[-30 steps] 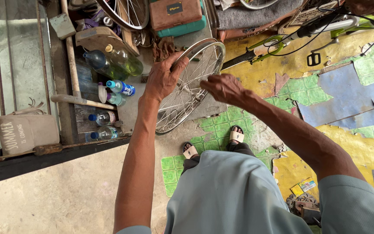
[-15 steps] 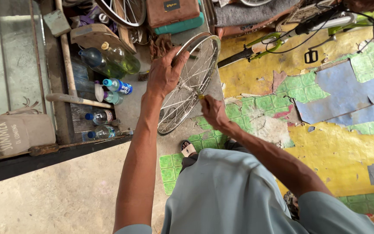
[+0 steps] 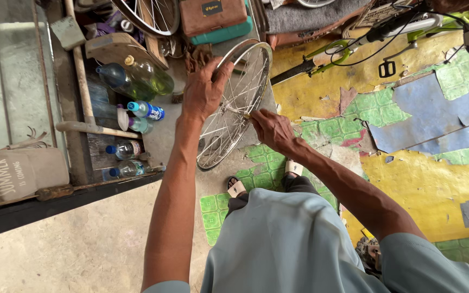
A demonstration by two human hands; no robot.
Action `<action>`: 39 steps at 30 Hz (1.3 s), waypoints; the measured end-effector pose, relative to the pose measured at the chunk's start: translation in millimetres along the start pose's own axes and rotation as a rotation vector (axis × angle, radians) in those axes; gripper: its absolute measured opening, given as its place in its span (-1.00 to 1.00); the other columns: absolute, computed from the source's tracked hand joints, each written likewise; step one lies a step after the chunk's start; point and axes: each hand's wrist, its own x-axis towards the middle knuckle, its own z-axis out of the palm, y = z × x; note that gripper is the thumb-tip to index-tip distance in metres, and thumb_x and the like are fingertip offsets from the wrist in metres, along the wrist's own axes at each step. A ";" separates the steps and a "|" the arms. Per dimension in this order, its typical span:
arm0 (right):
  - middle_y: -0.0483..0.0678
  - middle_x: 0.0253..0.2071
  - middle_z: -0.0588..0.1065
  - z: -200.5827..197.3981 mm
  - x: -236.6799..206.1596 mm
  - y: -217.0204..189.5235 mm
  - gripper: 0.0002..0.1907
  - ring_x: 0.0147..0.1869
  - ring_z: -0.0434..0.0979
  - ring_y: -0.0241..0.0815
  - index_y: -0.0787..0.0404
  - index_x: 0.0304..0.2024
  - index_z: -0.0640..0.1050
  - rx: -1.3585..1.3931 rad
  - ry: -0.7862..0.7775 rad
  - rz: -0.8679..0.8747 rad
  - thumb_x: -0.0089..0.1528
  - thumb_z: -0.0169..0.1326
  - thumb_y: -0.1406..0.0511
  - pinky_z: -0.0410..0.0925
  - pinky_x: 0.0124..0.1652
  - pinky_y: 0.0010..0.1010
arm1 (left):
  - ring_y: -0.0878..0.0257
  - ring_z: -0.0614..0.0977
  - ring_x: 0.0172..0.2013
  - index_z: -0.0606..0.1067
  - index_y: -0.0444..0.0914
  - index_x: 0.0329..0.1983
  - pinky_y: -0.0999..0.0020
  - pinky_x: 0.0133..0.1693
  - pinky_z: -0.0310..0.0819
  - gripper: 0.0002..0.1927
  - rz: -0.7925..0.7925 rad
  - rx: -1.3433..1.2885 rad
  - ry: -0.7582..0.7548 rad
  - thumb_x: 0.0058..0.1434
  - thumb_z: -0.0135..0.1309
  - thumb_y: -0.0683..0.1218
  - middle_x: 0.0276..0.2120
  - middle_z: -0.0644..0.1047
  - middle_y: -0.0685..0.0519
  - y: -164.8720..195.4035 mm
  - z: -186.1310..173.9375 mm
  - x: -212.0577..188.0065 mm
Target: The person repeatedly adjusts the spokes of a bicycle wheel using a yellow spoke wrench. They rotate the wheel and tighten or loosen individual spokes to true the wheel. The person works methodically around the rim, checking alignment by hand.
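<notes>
A spoked bicycle wheel (image 3: 245, 76) with a bare metal rim stands upright in front of my feet. My left hand (image 3: 203, 89) grips the top left of the rim. My right hand (image 3: 271, 129) is lower, at the right side of the wheel, its fingers pinched on something small at the spokes; what it pinches is too small to tell.
Several plastic bottles (image 3: 137, 111) lie at the left by a wooden stick (image 3: 90, 129) and a cloth bag (image 3: 23, 168). A brown case (image 3: 213, 16) and another wheel (image 3: 150, 13) lie behind. A green bicycle frame (image 3: 354, 46) rests at top right on patchy yellow, green and blue flooring.
My right hand has dropped from the wheel's upper right edge to its lower right side at the spokes. My left hand keeps its hold on the rim.
</notes>
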 end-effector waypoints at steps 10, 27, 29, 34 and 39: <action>-0.01 -0.57 0.44 60.8 -37.9 -11.0 -0.81 -0.73 0.22 -0.26 0.28 -0.06 0.43 0.148 -0.095 0.379 0.47 -0.19 0.32 0.14 -0.78 -0.36 | -0.14 0.66 -0.06 0.53 -0.24 0.20 0.05 0.07 0.44 -0.27 0.143 -0.009 0.114 0.35 -0.18 0.40 -0.13 0.66 -0.22 -3.2 8.1 -0.8; -0.06 -0.51 0.44 13.7 0.6 -71.2 -0.66 -0.61 0.28 -0.36 0.35 -0.05 0.49 1.033 -0.276 1.242 0.37 0.03 0.16 0.19 -0.66 -0.45 | -0.14 0.67 -0.14 0.54 -0.21 0.14 0.04 -0.07 0.50 -0.40 0.166 0.079 0.162 0.37 -0.11 0.32 -0.18 0.66 -0.20 20.1 21.6 -3.6; -0.04 -0.54 0.41 22.4 -3.5 -78.9 -0.62 -0.61 0.28 -0.35 0.40 -0.05 0.53 0.994 -0.288 1.069 0.36 0.09 0.16 0.18 -0.65 -0.43 | -0.12 0.68 -0.17 0.56 -0.18 0.12 0.04 -0.06 0.50 -0.41 0.085 0.100 0.064 0.37 -0.16 0.32 -0.24 0.66 -0.19 22.0 23.8 -4.4; -0.08 -0.52 0.52 14.2 -4.7 -91.5 -0.58 -0.59 0.38 -0.39 0.25 0.08 0.52 0.883 -0.445 0.912 0.36 0.04 0.07 0.32 -0.59 -0.45 | -0.13 0.68 -0.19 0.54 -0.23 0.15 0.00 -0.07 0.50 -0.37 0.205 0.098 0.131 0.40 -0.13 0.35 -0.26 0.66 -0.19 20.3 24.3 -5.7; -0.07 -0.52 0.57 -30.5 24.7 -35.7 -0.60 -0.62 0.47 -0.38 0.29 -0.09 0.63 0.531 -0.704 0.831 0.35 0.00 0.10 0.36 -0.63 -0.43 | -0.10 0.70 -0.31 0.51 -0.20 0.18 0.02 -0.14 0.54 -0.33 0.119 0.050 0.000 0.34 -0.15 0.38 -0.42 0.64 -0.18 18.4 18.6 -20.5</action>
